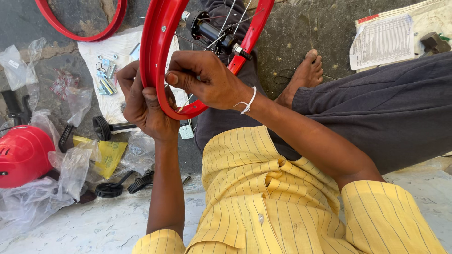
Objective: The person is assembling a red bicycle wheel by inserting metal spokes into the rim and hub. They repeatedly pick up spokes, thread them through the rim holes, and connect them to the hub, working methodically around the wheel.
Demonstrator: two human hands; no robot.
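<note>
A person in a yellow striped shirt (263, 188) and dark grey trousers (386, 108) sits on the ground, holding a glossy red metal bicycle wheel rim (157, 51) upright in front of the chest, its lowest curve near the lap. The left hand (143, 106) wraps around the rim's outer left edge, fingers clenched on the metal, thumb pressed against the inner face. The right hand (207, 80), with a white thread band at the wrist, rests on the rim's inner side, thumb and forefinger pinched together on something too small to make out; a thin wire spoke (221, 28) runs from nearby up to the black hub (212, 30) at the wheel's centre. A bare foot (303, 75) lies on the dark floor behind the rim. To the left sit a second red rim (84, 28), a white cloth with small metal parts (106, 75), clear plastic bags (70, 169), a red helmet-like shell (21, 155), black pedals (125, 183) and a yellow packet (108, 153). A printed paper sheet (381, 40) lies at upper right
</note>
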